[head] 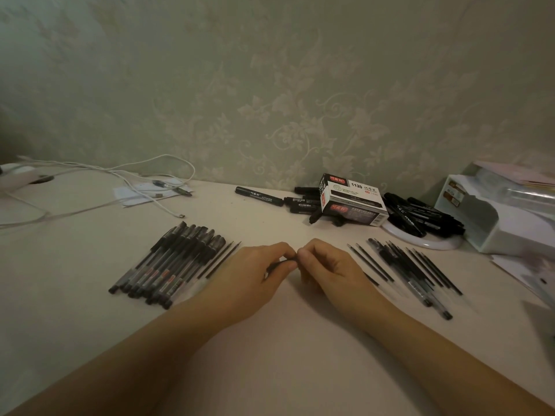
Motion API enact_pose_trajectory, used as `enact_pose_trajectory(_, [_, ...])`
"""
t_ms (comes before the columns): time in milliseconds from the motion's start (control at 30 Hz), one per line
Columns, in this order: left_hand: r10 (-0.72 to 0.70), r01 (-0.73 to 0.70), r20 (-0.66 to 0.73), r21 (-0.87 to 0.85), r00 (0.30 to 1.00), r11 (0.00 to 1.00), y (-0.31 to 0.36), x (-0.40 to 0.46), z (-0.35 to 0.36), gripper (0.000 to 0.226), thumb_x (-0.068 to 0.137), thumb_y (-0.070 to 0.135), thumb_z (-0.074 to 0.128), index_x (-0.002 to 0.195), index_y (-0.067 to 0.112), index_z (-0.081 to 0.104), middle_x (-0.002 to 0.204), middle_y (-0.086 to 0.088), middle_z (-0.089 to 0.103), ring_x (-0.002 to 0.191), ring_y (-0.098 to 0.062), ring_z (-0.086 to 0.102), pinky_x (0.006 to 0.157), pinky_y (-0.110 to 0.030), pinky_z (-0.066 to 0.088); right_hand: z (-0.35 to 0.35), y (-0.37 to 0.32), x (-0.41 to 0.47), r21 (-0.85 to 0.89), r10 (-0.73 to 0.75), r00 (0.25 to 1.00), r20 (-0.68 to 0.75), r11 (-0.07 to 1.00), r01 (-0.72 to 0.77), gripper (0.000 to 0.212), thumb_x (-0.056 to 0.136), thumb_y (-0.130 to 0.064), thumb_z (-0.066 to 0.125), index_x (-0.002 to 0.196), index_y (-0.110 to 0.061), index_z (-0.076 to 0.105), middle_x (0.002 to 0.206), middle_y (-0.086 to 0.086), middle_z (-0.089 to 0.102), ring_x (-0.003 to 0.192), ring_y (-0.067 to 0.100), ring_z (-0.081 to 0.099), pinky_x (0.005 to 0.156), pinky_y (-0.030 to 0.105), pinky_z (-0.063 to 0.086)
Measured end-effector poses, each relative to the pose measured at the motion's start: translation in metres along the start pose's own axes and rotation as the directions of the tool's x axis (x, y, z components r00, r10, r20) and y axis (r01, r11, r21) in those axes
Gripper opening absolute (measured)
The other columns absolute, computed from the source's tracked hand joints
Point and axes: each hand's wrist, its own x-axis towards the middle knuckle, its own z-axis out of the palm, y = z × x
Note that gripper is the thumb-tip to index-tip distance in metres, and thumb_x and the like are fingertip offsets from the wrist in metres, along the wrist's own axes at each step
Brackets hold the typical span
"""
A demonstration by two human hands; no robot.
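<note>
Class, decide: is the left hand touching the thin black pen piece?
Touching. In the head view the left hand pinches the black pen piece between thumb and fingers.

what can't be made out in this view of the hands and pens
All in the head view:
- Pen: the left hand and right hand cover most of it. Whether it is a whole pen or just a part is unclear, and its length inside the left grip is hidden.
- Box: the fine print is too small to read.
- Organizer: cut off by the right edge.
</note>
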Motion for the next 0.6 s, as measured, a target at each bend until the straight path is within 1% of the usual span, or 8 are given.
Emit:
enact_pose_trajectory(67, [-0.02,0.019,-0.014,-0.037,1.0,0.999,-0.0005,0.0004,-0.001,0.015,0.096,0.032,0.053,0.096,0.025,0.067,0.059,0.022,0.054,0.057,0.001,0.049,0.053,-0.011,0.032,0.0003,0.0012,-0.0002,-0.004,0.002,1.0,-0.001,1.0,-0.002,0.027,0.102,-0.032,0.05,0.08,-0.021,0.06,0.066,-0.004,0.057,0.059,0.006,0.047,0.058,0.02,0.04])
enact_pose_trajectory(200, [0.002,-0.002,-0.008,-0.015,1.0,1.0,0.0013,0.0015,-0.002,0.015,0.095,0.032,0.055,0.098,0.027,0.069,0.064,0.023,0.056,0.063,0.006,0.052,0.057,-0.009,0.035,-0.0018,0.005,0.0012,-0.037,0.0,1.0,0.014,0.999,0.001,0.033,0.103,-0.03,0.049,0.072,-0.019,0.055,0.058,-0.011,0.047,0.056,0.003,0.04,0.056,0.015,0.034])
enact_pose_trajectory(233, [0.011,-0.011,-0.011,0.013,1.0,1.0,0.0019,0.0019,-0.0025,0.016,0.095,0.034,0.054,0.101,0.029,0.069,0.07,0.021,0.06,0.067,0.004,0.054,0.06,-0.01,0.037,-0.0025,0.0055,0.002,-0.026,0.01,1.0,0.012,1.0,-0.009,0.034,0.103,-0.03,0.049,0.07,-0.02,0.054,0.058,-0.012,0.046,0.055,0.002,0.039,0.055,0.014,0.033])
enact_pose_trajectory(333, [0.002,0.0,-0.022,0.063,1.0,0.998,0.0015,0.0022,-0.0043,0.019,0.095,0.039,0.053,0.106,0.032,0.067,0.088,0.015,0.068,0.077,-0.001,0.059,0.069,-0.027,0.049,-0.0032,0.0054,0.0038,0.001,0.037,0.999,0.006,0.999,-0.037,0.036,0.102,-0.03,0.05,0.067,-0.023,0.055,0.057,-0.012,0.047,0.055,0.003,0.04,0.054,0.014,0.033])
enact_pose_trajectory(433, [0.001,0.001,-0.031,0.068,1.0,0.998,0.0016,0.0018,-0.0028,0.017,0.095,0.039,0.052,0.105,0.032,0.064,0.085,0.016,0.066,0.076,-0.002,0.058,0.068,-0.029,0.05,0.0014,0.0033,0.0015,-0.03,0.026,0.999,-0.029,0.999,-0.027,0.032,0.101,-0.036,0.05,0.074,-0.024,0.061,0.063,-0.009,0.056,0.058,0.003,0.046,0.057,0.016,0.038])
enact_pose_trajectory(467, [-0.006,0.009,-0.043,0.063,0.999,0.998,0.0013,0.0016,-0.0019,0.016,0.096,0.039,0.051,0.103,0.032,0.063,0.081,0.016,0.064,0.073,-0.002,0.058,0.065,-0.028,0.048,0.0027,0.0027,0.0003,-0.039,0.015,0.997,-0.07,0.999,-0.018,0.029,0.1,-0.039,0.049,0.079,-0.025,0.063,0.068,-0.008,0.06,0.06,0.004,0.049,0.058,0.016,0.04])
enact_pose_trajectory(533, [-0.035,0.04,-0.082,0.053,0.996,0.998,-0.0013,0.0016,-0.0009,0.015,0.096,0.039,0.05,0.101,0.031,0.062,0.071,0.016,0.058,0.067,-0.002,0.055,0.06,-0.023,0.043,0.002,0.0031,-0.0016,-0.078,-0.016,0.975,-0.223,0.997,-0.002,0.018,0.099,-0.038,0.054,0.087,-0.028,0.064,0.076,-0.008,0.065,0.064,0.003,0.055,0.06,0.015,0.044])
enact_pose_trajectory(600, [-0.068,0.073,-0.108,0.045,0.992,0.996,-0.005,0.002,-0.0009,0.015,0.097,0.037,0.049,0.102,0.029,0.06,0.069,0.015,0.054,0.064,-0.002,0.053,0.058,-0.021,0.04,-0.0033,0.0055,-0.0018,-0.272,-0.089,0.918,-0.386,0.962,-0.021,0.005,0.096,-0.027,0.061,0.091,-0.028,0.063,0.083,-0.012,0.063,0.076,0.003,0.057,0.066,0.01,0.043])
